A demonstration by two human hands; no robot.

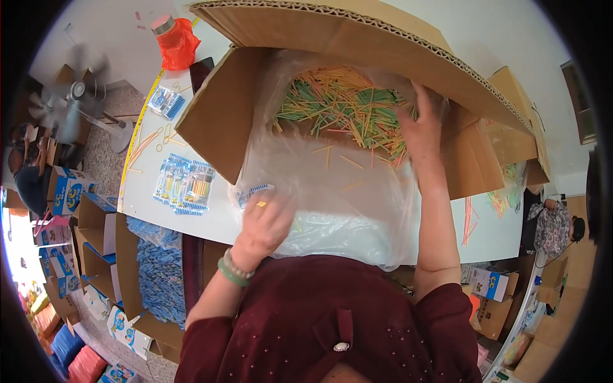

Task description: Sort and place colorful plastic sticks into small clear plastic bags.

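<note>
Sachet, blue-striped, sits by the left hand, its fingers curled and blurred; I cannot tell whether they pinch it. Beyond, thin green, orange and pink sticks lie heaped in a plastic-lined cardboard carton, the right hand, thumb spread from fingers, at the heap's right edge.

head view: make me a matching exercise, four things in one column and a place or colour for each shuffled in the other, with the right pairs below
Things
1. heaped thin sticks
2. right hand
3. blue-ended clear packets
4. pedestal fan

Places and colours
A. lying on the white table
B. standing left of the table
C. mixed green, orange and pink
D. inside the cardboard box, at the heap's right side

Pairs: 1-C, 2-D, 3-A, 4-B
</note>
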